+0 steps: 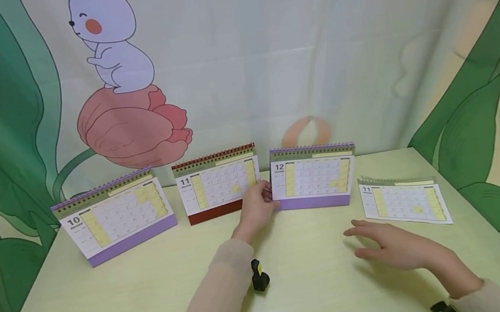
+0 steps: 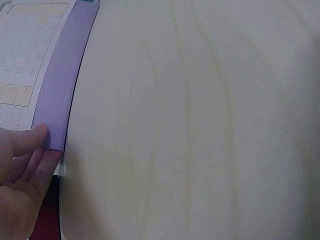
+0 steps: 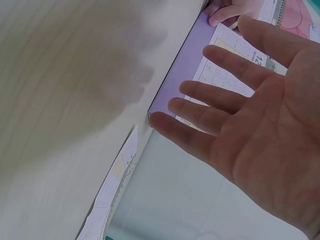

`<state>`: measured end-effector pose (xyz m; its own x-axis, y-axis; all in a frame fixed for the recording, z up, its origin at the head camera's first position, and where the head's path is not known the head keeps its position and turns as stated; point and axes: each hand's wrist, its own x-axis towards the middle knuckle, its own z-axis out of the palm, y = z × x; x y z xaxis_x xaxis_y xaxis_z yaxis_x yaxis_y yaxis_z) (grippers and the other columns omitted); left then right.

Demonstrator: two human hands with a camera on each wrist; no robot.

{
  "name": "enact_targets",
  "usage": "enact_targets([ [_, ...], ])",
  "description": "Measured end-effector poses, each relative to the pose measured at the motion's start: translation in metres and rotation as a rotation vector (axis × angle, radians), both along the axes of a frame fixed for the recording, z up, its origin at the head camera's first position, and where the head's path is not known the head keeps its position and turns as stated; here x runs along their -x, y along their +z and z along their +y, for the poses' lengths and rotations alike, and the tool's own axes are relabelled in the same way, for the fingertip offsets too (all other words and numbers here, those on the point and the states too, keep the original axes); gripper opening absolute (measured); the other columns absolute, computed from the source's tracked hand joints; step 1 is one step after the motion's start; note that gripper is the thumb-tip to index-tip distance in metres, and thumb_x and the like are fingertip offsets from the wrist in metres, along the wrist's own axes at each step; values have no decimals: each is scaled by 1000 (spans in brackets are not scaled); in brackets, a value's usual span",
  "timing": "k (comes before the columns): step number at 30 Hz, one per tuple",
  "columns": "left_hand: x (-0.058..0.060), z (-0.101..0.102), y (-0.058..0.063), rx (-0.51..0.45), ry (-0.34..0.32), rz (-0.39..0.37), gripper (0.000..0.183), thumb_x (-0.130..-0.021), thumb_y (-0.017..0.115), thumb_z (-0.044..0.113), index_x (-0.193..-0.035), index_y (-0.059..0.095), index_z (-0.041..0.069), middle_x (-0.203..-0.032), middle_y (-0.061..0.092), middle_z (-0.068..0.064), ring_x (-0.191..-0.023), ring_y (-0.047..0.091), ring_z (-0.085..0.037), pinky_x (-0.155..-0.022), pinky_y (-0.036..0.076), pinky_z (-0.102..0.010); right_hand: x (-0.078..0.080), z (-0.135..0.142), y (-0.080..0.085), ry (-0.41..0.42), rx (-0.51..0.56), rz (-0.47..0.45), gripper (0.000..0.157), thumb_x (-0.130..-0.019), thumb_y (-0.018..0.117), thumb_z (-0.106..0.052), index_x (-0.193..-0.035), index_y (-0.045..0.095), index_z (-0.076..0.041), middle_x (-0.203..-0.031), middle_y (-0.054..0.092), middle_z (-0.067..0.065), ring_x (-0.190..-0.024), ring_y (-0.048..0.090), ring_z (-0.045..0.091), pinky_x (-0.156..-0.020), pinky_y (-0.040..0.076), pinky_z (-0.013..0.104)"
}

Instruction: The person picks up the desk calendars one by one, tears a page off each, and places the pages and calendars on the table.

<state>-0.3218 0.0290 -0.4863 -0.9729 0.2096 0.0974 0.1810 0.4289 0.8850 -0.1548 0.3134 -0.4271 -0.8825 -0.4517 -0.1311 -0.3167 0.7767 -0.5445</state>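
Note:
A purple desk calendar (image 1: 312, 176) showing 12 stands upright toward the back of the table. My left hand (image 1: 258, 205) pinches its lower left corner; in the left wrist view the thumb (image 2: 35, 139) lies on the front of the purple base strip and the other fingers are behind it. Just left of that hand stands a dark red desk calendar (image 1: 217, 182) showing 11, partly covered by the hand. My right hand (image 1: 394, 245) hovers over the table in front of the purple calendar, its fingers spread and holding nothing.
Another purple desk calendar (image 1: 117, 217) showing 10 stands at the left, turned at an angle. A loose calendar sheet (image 1: 402, 202) showing 11, with a torn upper edge, lies at the right. A printed curtain (image 1: 229, 73) hangs behind the table (image 1: 310, 275).

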Motion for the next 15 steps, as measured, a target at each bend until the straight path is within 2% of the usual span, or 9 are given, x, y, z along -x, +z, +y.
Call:
enact_targets([
  [9,0,-2,0,37,-10,49,25,-84,77,-11,-105,67,-2,-93,65,-10,-87,59,-21,-79,53,-32,1,-6,2,14,3,-59,46,-104,61,-32,-144,58,-8,-157,38,26,-145,34,45,-113,31,62],
  [15,-3,-5,2,117,0,53,23,-85,77,-8,-106,68,-2,-94,65,-9,-87,59,-21,-80,53,-32,2,-7,0,26,3,-61,46,-104,61,-33,-144,58,-9,-157,38,27,-144,35,45,-112,32,62],
])
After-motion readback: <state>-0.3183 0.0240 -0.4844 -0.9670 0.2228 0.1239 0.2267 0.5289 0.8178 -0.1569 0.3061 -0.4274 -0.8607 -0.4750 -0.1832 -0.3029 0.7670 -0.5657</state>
